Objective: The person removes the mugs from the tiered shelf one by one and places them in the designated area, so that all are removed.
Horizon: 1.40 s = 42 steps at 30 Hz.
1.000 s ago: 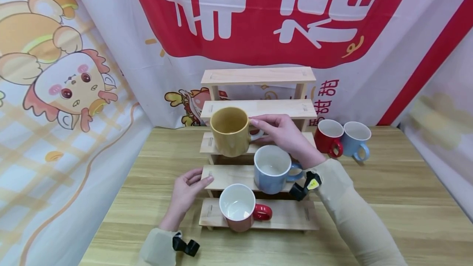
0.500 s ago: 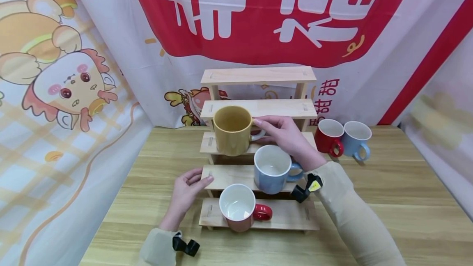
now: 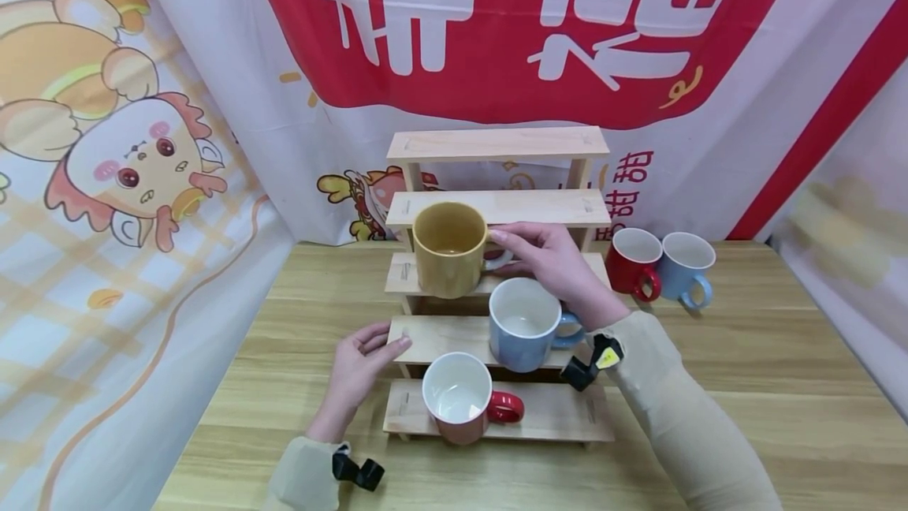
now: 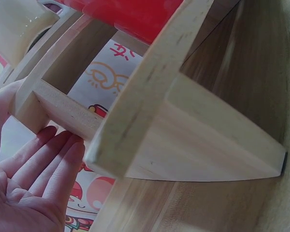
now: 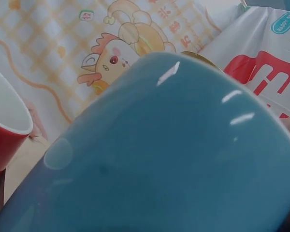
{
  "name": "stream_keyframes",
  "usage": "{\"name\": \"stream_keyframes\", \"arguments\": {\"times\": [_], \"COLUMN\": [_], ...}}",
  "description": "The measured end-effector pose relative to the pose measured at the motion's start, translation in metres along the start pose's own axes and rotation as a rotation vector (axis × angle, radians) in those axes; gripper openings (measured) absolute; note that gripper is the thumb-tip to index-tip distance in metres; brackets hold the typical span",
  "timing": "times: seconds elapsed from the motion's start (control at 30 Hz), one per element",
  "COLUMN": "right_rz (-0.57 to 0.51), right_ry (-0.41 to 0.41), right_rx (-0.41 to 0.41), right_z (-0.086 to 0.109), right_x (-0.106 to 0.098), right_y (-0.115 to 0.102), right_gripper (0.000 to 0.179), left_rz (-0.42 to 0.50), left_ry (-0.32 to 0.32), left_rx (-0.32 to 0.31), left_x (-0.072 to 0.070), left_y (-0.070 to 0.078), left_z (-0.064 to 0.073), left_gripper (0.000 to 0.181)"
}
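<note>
A tiered wooden rack [image 3: 440,340] stands on the table with three mugs on its lower steps. My right hand [image 3: 549,259] pinches the handle of a yellow mug [image 3: 449,259] at the third step from the bottom. With the thumb on top and fingers below, my left hand [image 3: 365,361] holds the left end of the second step. A light blue mug [image 3: 523,330] sits on that step, below my right wrist; it fills much of the right wrist view. On the lowest step rests a red mug [image 3: 457,408], its handle pointing right.
Behind the rack's right side, another red mug [image 3: 627,270] and another light blue mug [image 3: 682,274] stand close together on the wooden tabletop [image 3: 766,369]. A printed cloth [image 3: 340,148] hangs behind the rack. The two upper steps [image 3: 496,207] lie beyond the yellow mug.
The yellow mug has shifted slightly right along its step, with my right hand at its handle. My left hand and the other mugs have stayed in place.
</note>
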State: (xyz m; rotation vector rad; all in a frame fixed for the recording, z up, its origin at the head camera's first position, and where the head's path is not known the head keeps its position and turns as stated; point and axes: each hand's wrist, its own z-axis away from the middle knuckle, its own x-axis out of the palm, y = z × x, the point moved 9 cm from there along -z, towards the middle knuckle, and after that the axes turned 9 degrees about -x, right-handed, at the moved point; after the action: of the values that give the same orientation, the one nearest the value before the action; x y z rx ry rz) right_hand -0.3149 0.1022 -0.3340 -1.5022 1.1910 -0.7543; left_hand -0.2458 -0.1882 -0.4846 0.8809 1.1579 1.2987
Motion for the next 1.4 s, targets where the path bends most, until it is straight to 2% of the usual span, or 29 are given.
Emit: {"name": "stream_keyframes", "arguments": {"times": [0.23, 0.5, 0.83, 0.9, 1.07, 1.23, 1.4], "right_rz": [0.018, 0.042, 0.017, 0.012, -0.007, -0.021, -0.061], "right_ry": [0.021, 0.05, 0.135, 0.158, 0.235, 0.326, 0.424], "right_rx": [0.006, -0.024, -0.149, -0.168, -0.157, -0.134, -0.158], "right_z": [0.004, 0.012, 0.024, 0.028, 0.041, 0.059, 0.078], "right_x": [-0.005, -0.016, -0.04, -0.047, -0.068, -0.096, -0.127], "right_y": [-0.003, -0.015, -0.043, -0.05, -0.063, -0.071, -0.076], "right_gripper": [0.032, 0.031, 0.033, 0.033, 0.035, 0.039, 0.042], "left_rz": [-0.004, -0.009, -0.011, -0.011, -0.015, -0.017, -0.018], "left_ry": [-0.005, -0.011, -0.012, -0.011, -0.008, -0.004, 0.004], "left_rx": [-0.004, -0.006, -0.01, -0.01, -0.006, -0.002, -0.001], "left_x": [0.001, 0.001, 0.001, 0.001, 0.001, 0.001, 0.0], "left_y": [0.0, 0.002, 0.001, 0.001, 0.001, 0.001, 0.0], "left_z": [0.0, 0.001, 0.001, 0.001, 0.001, 0.001, 0.001], "left_gripper": [0.051, 0.052, 0.053, 0.053, 0.053, 0.054, 0.053]}}
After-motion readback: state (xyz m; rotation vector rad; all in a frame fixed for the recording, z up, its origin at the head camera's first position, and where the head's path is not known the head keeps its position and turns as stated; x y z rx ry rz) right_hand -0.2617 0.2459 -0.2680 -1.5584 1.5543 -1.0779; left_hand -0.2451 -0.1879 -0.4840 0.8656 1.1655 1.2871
